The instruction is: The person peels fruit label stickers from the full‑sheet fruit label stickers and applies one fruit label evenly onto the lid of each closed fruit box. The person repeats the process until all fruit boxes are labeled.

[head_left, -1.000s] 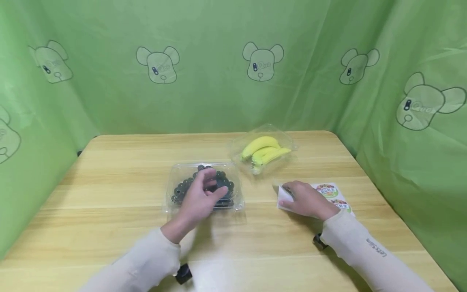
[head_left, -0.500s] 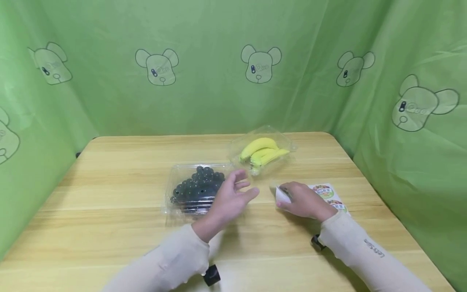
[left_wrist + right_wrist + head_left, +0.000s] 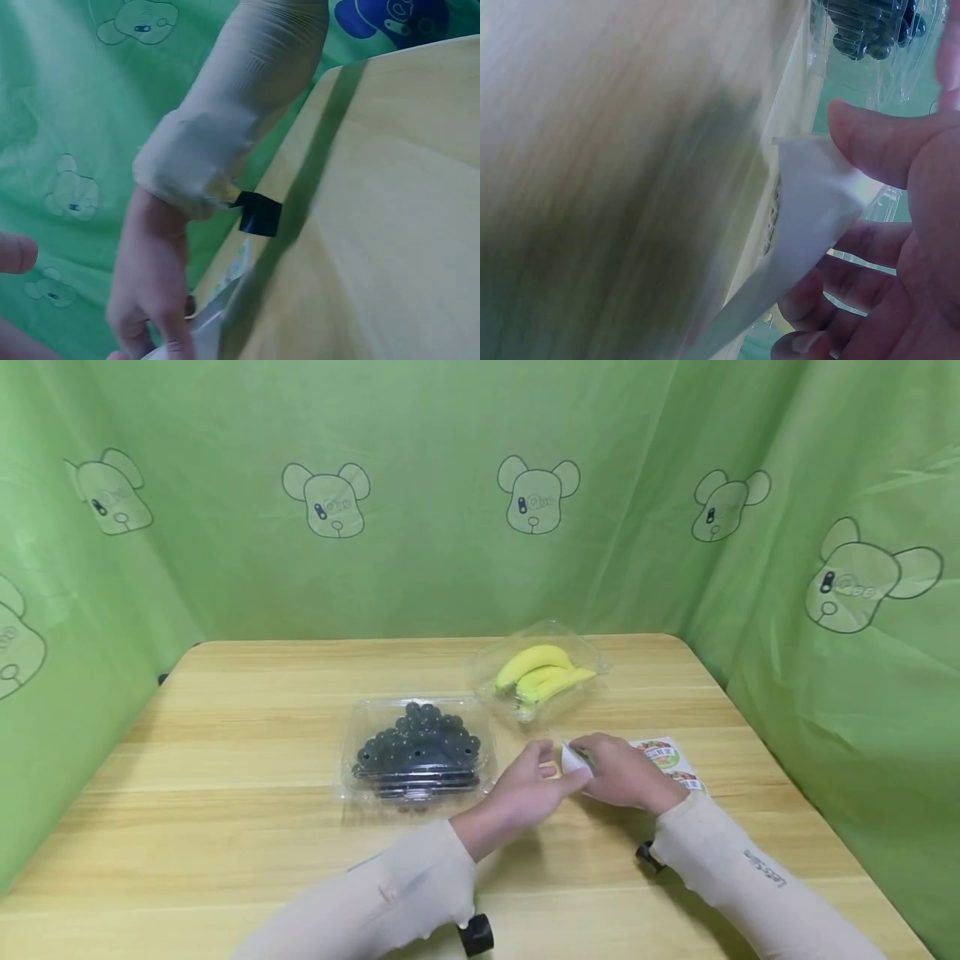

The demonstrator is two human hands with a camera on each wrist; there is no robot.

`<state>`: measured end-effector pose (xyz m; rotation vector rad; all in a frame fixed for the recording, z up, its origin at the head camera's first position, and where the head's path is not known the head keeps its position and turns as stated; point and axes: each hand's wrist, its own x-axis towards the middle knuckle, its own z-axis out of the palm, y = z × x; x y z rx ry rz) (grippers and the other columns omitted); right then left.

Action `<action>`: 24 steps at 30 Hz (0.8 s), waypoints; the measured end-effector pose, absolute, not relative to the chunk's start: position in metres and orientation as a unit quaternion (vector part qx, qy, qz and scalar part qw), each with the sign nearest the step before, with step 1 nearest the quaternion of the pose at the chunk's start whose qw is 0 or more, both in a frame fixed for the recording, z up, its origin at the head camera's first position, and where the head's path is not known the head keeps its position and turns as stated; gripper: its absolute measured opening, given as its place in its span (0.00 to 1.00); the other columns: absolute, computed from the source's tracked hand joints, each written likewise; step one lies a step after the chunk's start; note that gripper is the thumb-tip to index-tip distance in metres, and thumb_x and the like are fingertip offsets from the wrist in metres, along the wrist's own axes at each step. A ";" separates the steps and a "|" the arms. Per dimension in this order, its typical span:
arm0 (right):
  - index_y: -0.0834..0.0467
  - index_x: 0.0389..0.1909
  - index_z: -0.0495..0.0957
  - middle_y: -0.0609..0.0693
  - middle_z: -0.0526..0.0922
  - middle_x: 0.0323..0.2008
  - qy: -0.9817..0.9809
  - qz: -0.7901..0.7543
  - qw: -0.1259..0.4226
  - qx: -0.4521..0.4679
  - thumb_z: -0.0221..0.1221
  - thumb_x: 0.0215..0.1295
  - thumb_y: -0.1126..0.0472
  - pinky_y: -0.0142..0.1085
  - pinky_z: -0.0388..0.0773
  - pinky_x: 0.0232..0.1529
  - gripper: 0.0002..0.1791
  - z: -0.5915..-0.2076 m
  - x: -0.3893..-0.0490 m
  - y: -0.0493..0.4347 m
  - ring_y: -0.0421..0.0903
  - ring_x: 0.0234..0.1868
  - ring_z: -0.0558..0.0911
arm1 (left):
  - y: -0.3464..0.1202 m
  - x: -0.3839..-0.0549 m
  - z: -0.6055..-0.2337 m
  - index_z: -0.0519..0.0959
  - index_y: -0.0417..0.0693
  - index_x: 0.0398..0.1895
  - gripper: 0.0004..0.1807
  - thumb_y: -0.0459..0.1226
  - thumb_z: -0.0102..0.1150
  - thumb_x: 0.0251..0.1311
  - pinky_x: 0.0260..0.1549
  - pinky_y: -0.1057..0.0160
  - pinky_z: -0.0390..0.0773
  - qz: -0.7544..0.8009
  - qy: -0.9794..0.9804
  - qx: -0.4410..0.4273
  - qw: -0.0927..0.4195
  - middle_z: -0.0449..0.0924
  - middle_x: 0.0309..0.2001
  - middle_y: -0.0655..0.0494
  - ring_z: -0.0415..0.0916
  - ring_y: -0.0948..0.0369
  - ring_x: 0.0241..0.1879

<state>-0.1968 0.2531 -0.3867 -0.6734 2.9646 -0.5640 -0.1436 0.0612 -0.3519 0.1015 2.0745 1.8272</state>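
My right hand (image 3: 618, 768) pinches the near end of a white sticker sheet (image 3: 656, 753) printed with round fruit labels. In the right wrist view the thumb lies on one face of the bent sheet (image 3: 810, 202), with the fingers behind it. My left hand (image 3: 528, 785) is held just left of the sheet, thumb stretched out and fingers loosely bent, holding nothing. Its thumb tip overlaps the sheet's curled-up corner in the head view. Left of the hands, a clear clamshell box (image 3: 352, 743) contains dark grapes (image 3: 420, 735).
Behind the hands, a second clear box (image 3: 491, 664) containing yellow bananas (image 3: 540, 672) stands towards the back of the wooden table (image 3: 255, 718). A green curtain (image 3: 427, 568) with mouse-like drawings encloses the table's back and sides.
My left hand has moved right, from over the grape box to beside the sticker sheet. My right hand keeps its grip and has shifted slightly left with the sheet.
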 end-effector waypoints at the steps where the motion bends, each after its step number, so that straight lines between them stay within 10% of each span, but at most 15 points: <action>1: 0.68 0.51 0.78 0.60 0.82 0.44 0.958 -0.185 0.027 -0.217 0.65 0.58 0.57 0.55 0.78 0.48 0.24 -0.386 -0.197 0.252 0.59 0.46 0.81 | 0.064 -0.144 -0.353 0.60 0.45 0.72 0.43 0.50 0.66 0.57 0.61 0.49 0.69 0.647 0.738 0.030 0.189 0.66 0.67 0.50 0.67 0.52 0.63; 10: 0.73 0.53 0.75 0.68 0.79 0.50 0.956 -0.183 0.031 -0.227 0.64 0.61 0.58 0.58 0.73 0.56 0.26 -0.384 -0.196 0.250 0.66 0.53 0.77 | 0.078 -0.152 -0.357 0.51 0.43 0.75 0.48 0.56 0.61 0.60 0.67 0.39 0.54 0.649 0.732 -0.024 0.205 0.54 0.73 0.44 0.52 0.44 0.70; 24: 0.61 0.43 0.81 0.56 0.84 0.40 0.956 -0.182 0.030 -0.226 0.65 0.59 0.56 0.55 0.77 0.50 0.15 -0.386 -0.195 0.249 0.57 0.45 0.81 | 0.092 -0.166 -0.372 0.58 0.32 0.69 0.40 0.46 0.62 0.62 0.62 0.31 0.55 0.702 0.677 -0.086 0.203 0.63 0.66 0.37 0.63 0.40 0.63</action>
